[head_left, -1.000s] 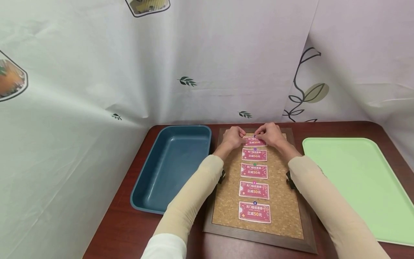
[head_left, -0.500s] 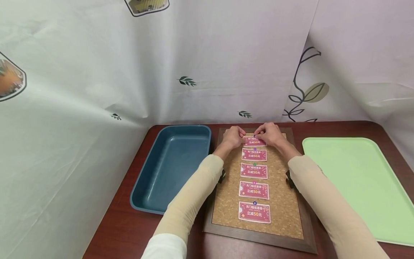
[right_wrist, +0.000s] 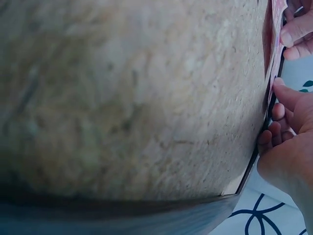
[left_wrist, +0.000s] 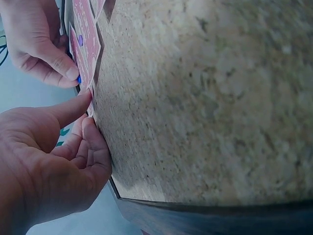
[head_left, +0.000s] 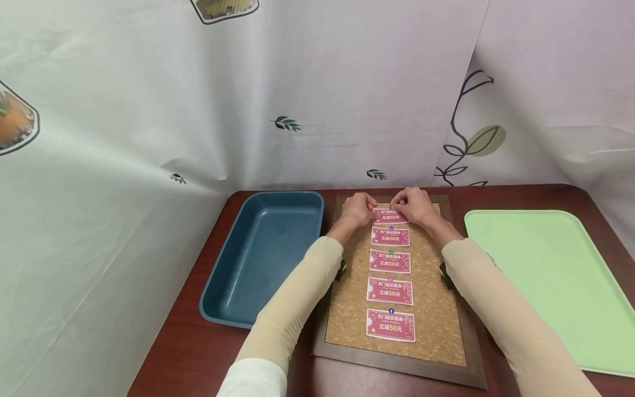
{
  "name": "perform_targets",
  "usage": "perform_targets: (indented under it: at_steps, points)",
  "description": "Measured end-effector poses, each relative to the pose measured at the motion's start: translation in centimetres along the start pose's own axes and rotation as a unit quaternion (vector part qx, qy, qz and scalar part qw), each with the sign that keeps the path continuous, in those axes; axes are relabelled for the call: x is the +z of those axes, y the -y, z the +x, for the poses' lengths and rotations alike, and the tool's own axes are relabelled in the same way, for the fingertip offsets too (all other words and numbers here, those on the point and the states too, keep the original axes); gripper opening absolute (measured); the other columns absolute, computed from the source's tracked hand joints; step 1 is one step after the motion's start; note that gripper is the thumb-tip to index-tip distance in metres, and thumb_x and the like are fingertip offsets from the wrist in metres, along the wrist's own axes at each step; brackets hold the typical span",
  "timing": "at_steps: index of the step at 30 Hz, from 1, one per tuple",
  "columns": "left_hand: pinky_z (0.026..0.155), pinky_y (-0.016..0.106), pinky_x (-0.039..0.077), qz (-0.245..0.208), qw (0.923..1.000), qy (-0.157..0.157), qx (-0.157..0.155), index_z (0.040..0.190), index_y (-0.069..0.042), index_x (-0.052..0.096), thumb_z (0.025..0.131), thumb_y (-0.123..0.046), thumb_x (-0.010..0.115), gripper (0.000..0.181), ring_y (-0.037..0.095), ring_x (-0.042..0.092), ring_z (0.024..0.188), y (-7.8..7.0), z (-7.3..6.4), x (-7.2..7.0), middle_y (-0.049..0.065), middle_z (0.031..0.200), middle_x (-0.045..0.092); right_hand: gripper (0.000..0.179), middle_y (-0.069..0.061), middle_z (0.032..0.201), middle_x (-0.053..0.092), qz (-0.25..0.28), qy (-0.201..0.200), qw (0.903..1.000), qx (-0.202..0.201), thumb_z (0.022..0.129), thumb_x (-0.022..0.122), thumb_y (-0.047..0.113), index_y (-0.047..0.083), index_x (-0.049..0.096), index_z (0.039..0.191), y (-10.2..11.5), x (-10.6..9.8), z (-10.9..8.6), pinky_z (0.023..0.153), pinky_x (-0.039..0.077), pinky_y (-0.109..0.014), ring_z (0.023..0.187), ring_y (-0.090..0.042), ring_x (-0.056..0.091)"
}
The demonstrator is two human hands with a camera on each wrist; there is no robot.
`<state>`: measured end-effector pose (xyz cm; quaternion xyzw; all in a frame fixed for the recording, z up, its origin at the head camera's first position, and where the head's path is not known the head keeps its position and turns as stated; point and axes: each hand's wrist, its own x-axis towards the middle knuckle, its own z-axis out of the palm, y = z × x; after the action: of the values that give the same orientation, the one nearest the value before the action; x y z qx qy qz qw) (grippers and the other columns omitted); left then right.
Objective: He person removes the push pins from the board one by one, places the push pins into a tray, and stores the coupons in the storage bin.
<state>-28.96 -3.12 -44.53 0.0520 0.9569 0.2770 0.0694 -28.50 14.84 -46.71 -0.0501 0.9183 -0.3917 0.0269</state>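
Note:
My right hand (head_left: 415, 206) pinches a blue push pin (left_wrist: 79, 79) at the top edge of the uppermost red coupon (head_left: 391, 217). Opposite it, my left hand (head_left: 358, 210) pinches that coupon's left end between thumb and curled fingers. In the head view, several matching coupons run down the cork board (head_left: 434, 314) in one column. Each lower one has a small coloured pin at its top middle, such as the dark blue pin (head_left: 391, 311) on the lowest coupon (head_left: 390, 326). The right fingertips hide most of the held pin.
A deep blue tray (head_left: 210, 317) stands left of the board, and a shallow light green tray (head_left: 541, 264) lies to the right. The board's brown wooden frame (head_left: 397, 366) rests on a dark red table (head_left: 173, 353). A white printed curtain (head_left: 337, 99) hangs close behind.

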Motion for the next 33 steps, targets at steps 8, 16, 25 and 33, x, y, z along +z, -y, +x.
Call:
perform_targets:
  at_steps: [8, 16, 25, 33]
  points:
    - [0.096, 0.036, 0.044, -0.002, 1.0, 0.001, -0.001, 0.103, -0.014, 0.075, 0.094, -0.022, 0.085, 0.016, 0.014, 0.059, 0.085, -0.02, 0.03, 0.03, -0.005, 0.086, 0.065, 0.014, -0.015, 0.098, 0.053, -0.006, 0.019, 0.9998, -0.008, 0.104, 0.066, 0.006, -0.004, 0.076, 0.104, 0.26, -0.18, 0.03, 0.083, 0.039, -0.043, 0.096, -0.03, 0.05]
    - [0.091, 0.035, 0.044, -0.016, 0.9998, 0.006, -0.007, 0.101, -0.013, 0.075, 0.095, -0.021, 0.083, 0.013, 0.014, 0.057, 0.081, -0.03, -0.15, -0.03, -0.003, 0.084, 0.064, 0.016, -0.014, 0.096, 0.051, -0.012, 0.045, 0.9989, 0.001, 0.105, 0.063, 0.006, -0.005, 0.074, 0.108, 0.4, -0.43, 0.18, 0.081, 0.04, -0.041, 0.093, -0.029, 0.05]
    - [0.085, 0.034, 0.045, -0.02, 0.9996, 0.014, -0.01, 0.099, -0.013, 0.076, 0.094, -0.021, 0.084, 0.013, 0.014, 0.058, 0.081, -0.12, -0.13, -0.32, -0.002, 0.085, 0.066, 0.015, -0.013, 0.095, 0.052, -0.016, 0.051, 0.9985, -0.006, 0.104, 0.06, 0.002, -0.005, 0.073, 0.107, 0.43, -0.49, 0.33, 0.081, 0.04, -0.041, 0.092, -0.029, 0.051]
    - [0.092, 0.035, 0.045, 0.008, 0.9998, 0.017, 0.008, 0.101, -0.014, 0.079, 0.093, -0.023, 0.086, 0.014, 0.011, 0.058, 0.08, 0.11, 0.37, -0.34, -0.005, 0.082, 0.067, 0.015, -0.013, 0.096, 0.05, -0.015, 0.041, 0.999, -0.006, 0.104, 0.061, 0.003, -0.004, 0.074, 0.107, 0.2, -0.35, 0.44, 0.083, 0.038, -0.042, 0.094, -0.029, 0.049]
